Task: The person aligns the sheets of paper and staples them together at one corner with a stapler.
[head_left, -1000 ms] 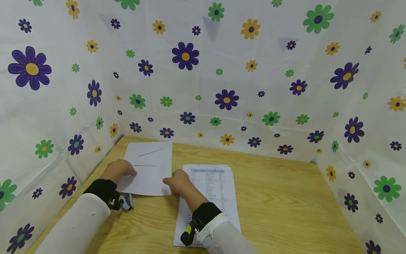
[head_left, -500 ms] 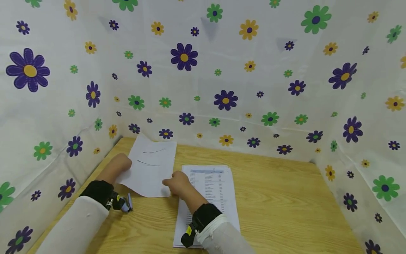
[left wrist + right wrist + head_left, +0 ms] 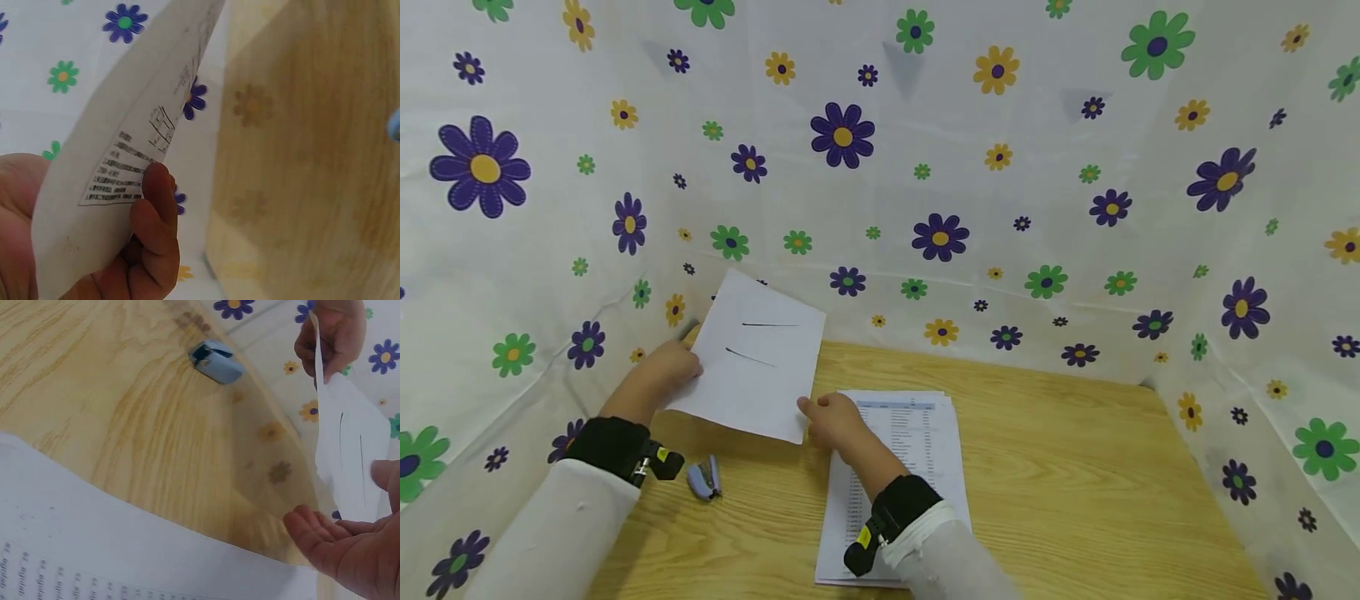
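A white sheet of paper [image 3: 760,358] is held up at a tilt above the table's far left, with two dark lines on the side facing the head camera. My left hand [image 3: 658,379] pinches its left edge. In the left wrist view, curled fingers [image 3: 156,228] press the sheet's back, where print and a small drawing show. My right hand [image 3: 838,425] holds the right edge near the lower corner. Its thumb lies on the front in the right wrist view, and its fingers [image 3: 312,534] are behind. Below the sheet, a small light-blue stapler [image 3: 703,479] lies apart from both hands.
A stack of printed sheets [image 3: 910,450] lies on the wooden table [image 3: 1075,492], partly under my right forearm. White flower-patterned cloth [image 3: 940,150] encloses the table at the back and both sides. The raised sheet casts a shadow on the wood.
The sheet has risen off the table and now tilts, its far edge against the cloth backdrop. My left hand has lifted and moved slightly left, uncovering the stapler. The right hand has risen slightly.
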Tool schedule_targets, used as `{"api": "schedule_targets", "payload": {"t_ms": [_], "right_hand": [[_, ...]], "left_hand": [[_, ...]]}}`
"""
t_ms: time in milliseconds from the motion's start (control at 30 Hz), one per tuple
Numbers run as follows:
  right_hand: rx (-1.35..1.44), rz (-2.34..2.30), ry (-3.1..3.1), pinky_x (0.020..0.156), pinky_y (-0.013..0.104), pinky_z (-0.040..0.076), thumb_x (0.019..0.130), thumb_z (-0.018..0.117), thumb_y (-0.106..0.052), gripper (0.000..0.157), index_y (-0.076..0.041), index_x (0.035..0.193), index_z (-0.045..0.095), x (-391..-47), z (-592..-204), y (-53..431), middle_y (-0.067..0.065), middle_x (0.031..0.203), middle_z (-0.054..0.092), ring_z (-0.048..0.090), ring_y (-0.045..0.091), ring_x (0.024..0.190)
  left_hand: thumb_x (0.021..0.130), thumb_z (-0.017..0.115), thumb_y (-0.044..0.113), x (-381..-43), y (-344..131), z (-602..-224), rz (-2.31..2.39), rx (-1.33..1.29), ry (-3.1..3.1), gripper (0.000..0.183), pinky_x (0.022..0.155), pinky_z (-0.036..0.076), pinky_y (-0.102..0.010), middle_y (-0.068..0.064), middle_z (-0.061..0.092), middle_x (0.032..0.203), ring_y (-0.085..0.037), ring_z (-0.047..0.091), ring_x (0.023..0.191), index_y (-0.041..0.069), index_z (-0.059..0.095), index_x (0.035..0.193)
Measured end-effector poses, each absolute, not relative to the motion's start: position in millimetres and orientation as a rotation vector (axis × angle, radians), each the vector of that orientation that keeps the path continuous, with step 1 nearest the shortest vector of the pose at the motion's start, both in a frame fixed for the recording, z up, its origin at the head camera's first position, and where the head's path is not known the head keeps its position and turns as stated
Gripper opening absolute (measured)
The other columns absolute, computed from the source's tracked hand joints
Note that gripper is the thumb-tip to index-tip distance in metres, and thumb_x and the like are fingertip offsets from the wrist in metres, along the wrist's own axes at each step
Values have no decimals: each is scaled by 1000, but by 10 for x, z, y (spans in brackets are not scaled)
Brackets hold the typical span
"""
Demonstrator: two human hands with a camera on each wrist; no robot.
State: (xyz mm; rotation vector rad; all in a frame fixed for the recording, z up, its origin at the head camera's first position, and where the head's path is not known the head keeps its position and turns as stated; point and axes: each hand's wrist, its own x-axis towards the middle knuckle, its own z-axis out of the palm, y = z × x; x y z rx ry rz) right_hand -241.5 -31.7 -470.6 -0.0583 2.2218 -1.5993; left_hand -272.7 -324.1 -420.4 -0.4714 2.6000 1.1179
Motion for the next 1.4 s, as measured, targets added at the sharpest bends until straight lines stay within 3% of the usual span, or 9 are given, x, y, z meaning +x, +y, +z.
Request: {"api": "schedule_targets", "payload": {"t_ms": [133,233,367,500,667,867,1100,1400], "right_hand": [[-9,-1851,2038,92,48,59,104,58,-44,62,9,136,55,-2570,-4572,-198,19,115,66,72,33,101],[48,-1950,1968,90,44,60,102,61,-44,65,10,137,54,-2677,-4462,-105,19,120,65,72,30,99],[132,-2015,1937,79,34,62,100,66,-40,60,8,136,58,-2753,-4356,8,17,120,66,71,22,91],[178,-2073,1948,73,30,60,100,67,-31,46,5,128,64,-2804,-4327,120,16,112,68,67,19,82],[189,-2073,2043,78,33,60,101,65,-20,34,3,126,66,-2892,-4349,300,16,115,70,71,20,90],[169,-1951,2186,84,37,61,100,66,-19,35,1,129,64,-2919,-4334,555,16,121,68,72,25,100],[173,-1849,2289,83,36,60,99,69,-20,31,-1,123,67,-2854,-4316,813,13,117,69,69,23,98],[199,-1702,2408,76,34,61,98,70,-18,31,1,122,68,-2748,-4277,1257,15,114,69,69,24,91]], "left_hand": [[101,54,16,-2748,-3147,-4085,1121,-387,2600,61,113,34,-64,-32,43,141,-45,45,120,-10,32,152],[102,55,17,-2745,-3055,-4014,1131,-315,2602,64,115,30,-68,-32,40,148,-47,43,127,-7,30,155],[102,55,15,-2714,-2923,-3949,1165,-252,2606,64,112,35,-68,-33,37,152,-49,46,130,-6,28,157],[102,54,12,-2700,-2754,-3912,1216,-198,2610,61,110,40,-64,-34,39,152,-49,49,129,-7,31,155],[101,56,9,-2664,-2535,-3910,1227,-120,2662,56,103,49,-59,-33,48,146,-44,58,120,-7,38,152],[103,53,8,-2556,-2313,-3925,1321,-26,2542,60,94,56,-55,-33,46,148,-45,60,121,-6,29,156],[105,53,11,-2510,-2142,-3949,1404,-78,2502,46,80,62,-41,-27,60,130,-32,69,100,-4,42,147],[105,53,7,-2489,-1708,-4212,1461,-8,2520,31,62,62,-39,-23,67,108,-27,71,78,-4,46,132]]}}
